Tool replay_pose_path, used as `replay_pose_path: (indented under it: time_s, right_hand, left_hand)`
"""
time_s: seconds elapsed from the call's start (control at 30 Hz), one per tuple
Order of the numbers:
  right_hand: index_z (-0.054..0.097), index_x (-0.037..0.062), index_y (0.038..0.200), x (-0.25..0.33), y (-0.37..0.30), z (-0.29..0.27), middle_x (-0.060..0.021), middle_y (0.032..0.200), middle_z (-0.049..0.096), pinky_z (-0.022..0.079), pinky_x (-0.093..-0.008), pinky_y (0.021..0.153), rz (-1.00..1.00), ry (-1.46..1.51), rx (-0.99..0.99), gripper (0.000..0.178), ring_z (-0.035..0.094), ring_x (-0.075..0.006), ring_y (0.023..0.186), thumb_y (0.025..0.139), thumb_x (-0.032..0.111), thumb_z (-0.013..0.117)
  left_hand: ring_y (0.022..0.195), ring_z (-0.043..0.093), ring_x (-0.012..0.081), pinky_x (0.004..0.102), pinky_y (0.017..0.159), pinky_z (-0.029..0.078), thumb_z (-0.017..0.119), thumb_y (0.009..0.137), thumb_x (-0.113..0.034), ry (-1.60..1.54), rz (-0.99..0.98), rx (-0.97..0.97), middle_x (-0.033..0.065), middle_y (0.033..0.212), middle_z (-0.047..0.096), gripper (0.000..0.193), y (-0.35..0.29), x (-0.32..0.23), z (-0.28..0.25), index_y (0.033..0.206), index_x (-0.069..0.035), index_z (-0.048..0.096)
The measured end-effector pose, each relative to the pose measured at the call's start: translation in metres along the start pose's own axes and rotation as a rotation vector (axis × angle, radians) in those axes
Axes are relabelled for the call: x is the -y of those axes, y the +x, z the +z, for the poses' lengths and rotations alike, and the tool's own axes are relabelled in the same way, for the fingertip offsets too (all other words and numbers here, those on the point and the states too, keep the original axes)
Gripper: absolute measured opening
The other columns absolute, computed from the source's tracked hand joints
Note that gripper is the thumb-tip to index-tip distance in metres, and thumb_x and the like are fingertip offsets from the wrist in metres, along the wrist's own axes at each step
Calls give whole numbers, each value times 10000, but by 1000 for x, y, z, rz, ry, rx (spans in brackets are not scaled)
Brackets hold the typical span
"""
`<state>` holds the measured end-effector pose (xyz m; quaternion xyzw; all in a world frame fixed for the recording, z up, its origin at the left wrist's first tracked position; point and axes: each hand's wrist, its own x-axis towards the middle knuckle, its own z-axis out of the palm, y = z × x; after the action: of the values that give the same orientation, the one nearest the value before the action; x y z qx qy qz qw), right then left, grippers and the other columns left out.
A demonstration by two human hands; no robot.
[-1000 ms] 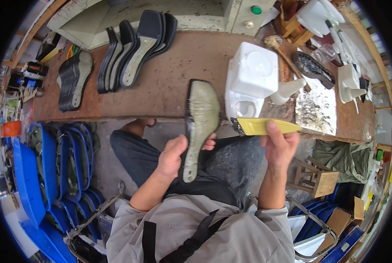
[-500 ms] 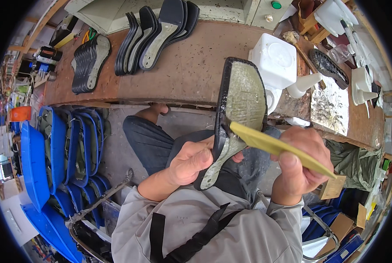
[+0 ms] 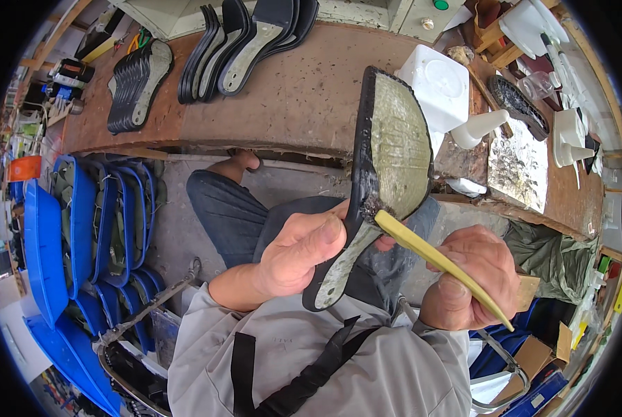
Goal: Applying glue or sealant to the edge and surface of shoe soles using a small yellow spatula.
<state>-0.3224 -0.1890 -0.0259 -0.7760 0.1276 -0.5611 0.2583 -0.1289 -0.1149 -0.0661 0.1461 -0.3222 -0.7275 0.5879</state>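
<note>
My left hand [image 3: 298, 251] is wrapped round the narrow waist of a shoe insole [image 3: 401, 142], thumb on top and fingers mostly hidden beneath. The insole is held up tilted, its wide end pointing away; its face is greyish green and wet-looking, bordered by a glossy black edge. In my right hand [image 3: 474, 278] is a brush with a flat yellow handle [image 3: 432, 254]. Dark bristles at the brush's far end press against the insole near its left edge, just beyond my left thumb.
Stacked insoles [image 3: 140, 80] stand along the workbench [image 3: 290, 90]. At the right are a white square container [image 3: 436, 87], a white nozzle [image 3: 479, 130] and a dark scrub brush [image 3: 518, 105]. Blue trays [image 3: 44, 250] rise on the left; a metal chair arm [image 3: 151, 302] is beside me.
The brush handle has swung steeper, its near end dropping, while its bristles come into view on the insole. The insole has turned slightly, showing more of its face.
</note>
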Motion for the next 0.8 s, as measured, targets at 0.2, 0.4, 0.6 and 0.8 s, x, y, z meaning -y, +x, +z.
replay_pose_path:
  time_s: [0.2,0.4,0.6,0.8]
  right_hand:
    - [620,-19,835,17,-8,10,-118,655,594,474,-323,482,137,-145,-91,242,554,-190,501,876,210,688]
    - [612,-50,850,20,-16,12,-140,662,597,479,-324,460,83,-99,-62,193,554,-188,488,864,132,675]
    - [614,-83,851,21,-16,9,-163,670,612,488,-307,426,38,-33,1,191,573,-188,476,790,74,703]
    - [601,-88,811,26,-19,5,-150,648,599,476,-318,414,20,65,99,129,551,-196,466,770,16,665]
  left_hand:
    - [1260,451,242,370,1078,328,345,1032,-365,-131,-138,-90,190,1360,465,579,2,-6,11,1374,102,374]
    - [1261,461,340,474,1092,329,315,998,-491,-51,-101,-186,259,1403,396,661,12,-9,26,1471,-34,247]
    - [1257,465,339,482,1099,315,294,1007,-478,-15,-54,-169,261,1408,388,645,16,-12,32,1477,-40,236]
    - [1278,443,236,373,1110,317,304,1033,-385,-118,68,-8,176,1416,419,588,17,-10,25,1418,59,323]
